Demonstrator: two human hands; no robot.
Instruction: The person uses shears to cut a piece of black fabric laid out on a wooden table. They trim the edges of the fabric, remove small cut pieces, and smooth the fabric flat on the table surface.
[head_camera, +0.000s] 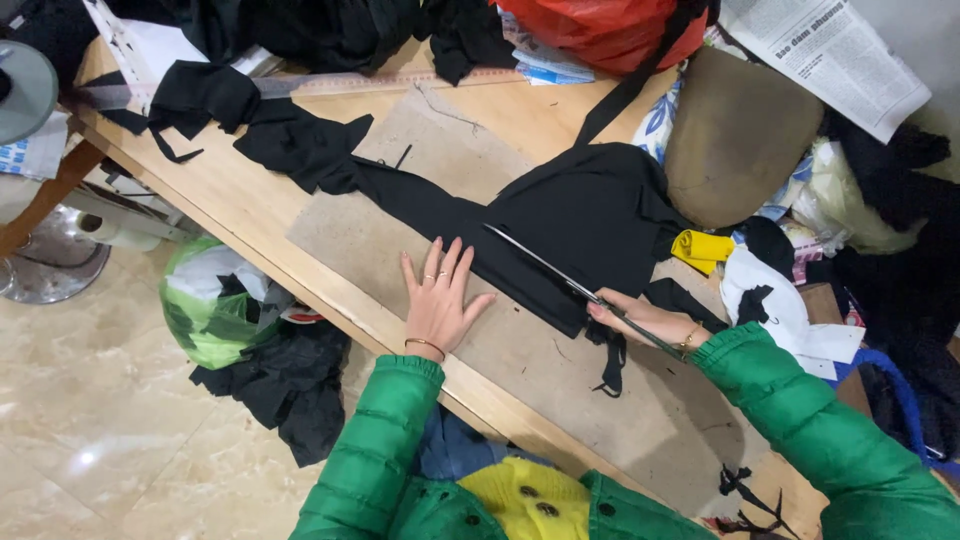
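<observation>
Your black fabric (590, 215) lies across the grey cardboard mat (400, 250) on the wooden table (240, 215), and you look to be mid-cut. One pair of scissors (560, 278) has its blades laid over the cloth's near edge, gripped by your right hand (645, 320), fingers closed around the handles. Your left hand (437, 300) rests flat, fingers spread, holding nothing, just beside the cloth. The next snip likely needs the cloth kept taut. One measuring ruler (330, 83) lies beyond.

Your black fabric (590, 215) lies flat on the grey cutting board (400, 240); long scissors (560, 278) slice along its lower edge.
</observation>
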